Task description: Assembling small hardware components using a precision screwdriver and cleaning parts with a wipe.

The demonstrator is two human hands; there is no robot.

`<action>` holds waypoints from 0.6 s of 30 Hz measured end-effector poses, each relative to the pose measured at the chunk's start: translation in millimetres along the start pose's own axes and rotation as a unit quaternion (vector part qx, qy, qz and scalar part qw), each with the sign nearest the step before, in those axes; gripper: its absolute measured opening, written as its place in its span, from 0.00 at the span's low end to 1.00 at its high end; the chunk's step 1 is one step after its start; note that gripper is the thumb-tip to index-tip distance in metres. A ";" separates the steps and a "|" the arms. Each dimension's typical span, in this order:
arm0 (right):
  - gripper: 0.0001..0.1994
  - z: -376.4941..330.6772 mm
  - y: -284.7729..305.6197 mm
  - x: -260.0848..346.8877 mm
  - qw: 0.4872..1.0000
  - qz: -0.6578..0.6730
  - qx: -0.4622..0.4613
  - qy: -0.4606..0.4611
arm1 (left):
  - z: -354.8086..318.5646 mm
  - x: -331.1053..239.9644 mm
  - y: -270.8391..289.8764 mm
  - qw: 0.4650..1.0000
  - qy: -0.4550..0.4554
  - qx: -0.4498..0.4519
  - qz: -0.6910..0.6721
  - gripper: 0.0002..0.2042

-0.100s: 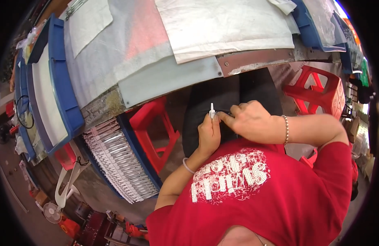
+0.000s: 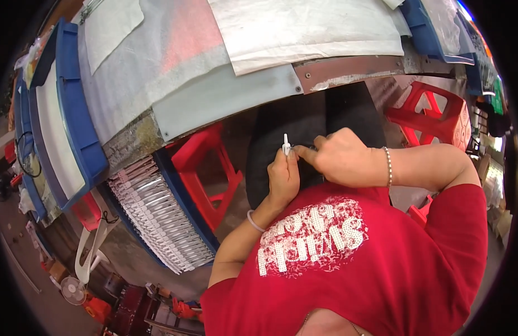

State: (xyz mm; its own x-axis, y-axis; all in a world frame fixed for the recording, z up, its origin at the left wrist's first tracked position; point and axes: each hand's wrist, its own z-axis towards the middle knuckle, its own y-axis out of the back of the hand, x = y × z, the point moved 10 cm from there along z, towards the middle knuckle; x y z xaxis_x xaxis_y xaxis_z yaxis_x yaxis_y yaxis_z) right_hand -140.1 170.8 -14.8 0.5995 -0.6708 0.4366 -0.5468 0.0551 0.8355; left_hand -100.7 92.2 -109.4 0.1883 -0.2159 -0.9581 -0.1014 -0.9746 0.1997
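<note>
Over my dark trousers, both hands meet just in front of my red shirt. Upright in the closed fingers of my left hand (image 2: 284, 175) is a small white part with a narrow tip (image 2: 286, 144); its lower end is hidden by the fingers. My right hand (image 2: 341, 157) comes in from the right, its fingers curled and the thumb and index finger pressed against the side of the white part. Whatever may be pinched there is too small to make out.
Ahead lies a workbench with white sheets (image 2: 309, 31) and a pale edge plate (image 2: 225, 98). Blue trays (image 2: 80, 112) stand at the left. Below them a blue crate holds rows of slim white-and-silver pieces (image 2: 158, 215). Red stools (image 2: 205, 168) flank my legs, one (image 2: 432, 115) at the right.
The whole view has shifted slightly, so the bench sits a little higher and further left. Both hands keep nearly the same grip on the white part.
</note>
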 end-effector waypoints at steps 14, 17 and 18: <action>0.18 -50.8 -26.9 -42.9 0.898 0.407 -0.041 -0.161 | -19.8 11.7 -9.7 0.883 0.276 0.133 -0.355 0.18; 0.18 -64.6 10.6 -12.3 0.980 0.121 -0.152 -0.052 | -18.6 -11.9 3.6 0.814 0.310 0.171 -0.461 0.26; 0.17 -67.0 18.4 -11.9 0.969 0.153 -0.190 -0.049 | -17.5 -20.0 8.0 0.818 0.307 0.168 -0.457 0.26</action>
State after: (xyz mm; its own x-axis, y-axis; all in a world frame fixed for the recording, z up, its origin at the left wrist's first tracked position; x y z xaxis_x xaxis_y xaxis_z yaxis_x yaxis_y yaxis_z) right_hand -118.2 229.3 17.7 0.3749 -0.6455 0.6655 -0.4248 0.5185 0.7421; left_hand -88.2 87.7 -85.1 0.7800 0.5040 -0.3711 0.1128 -0.6964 -0.7087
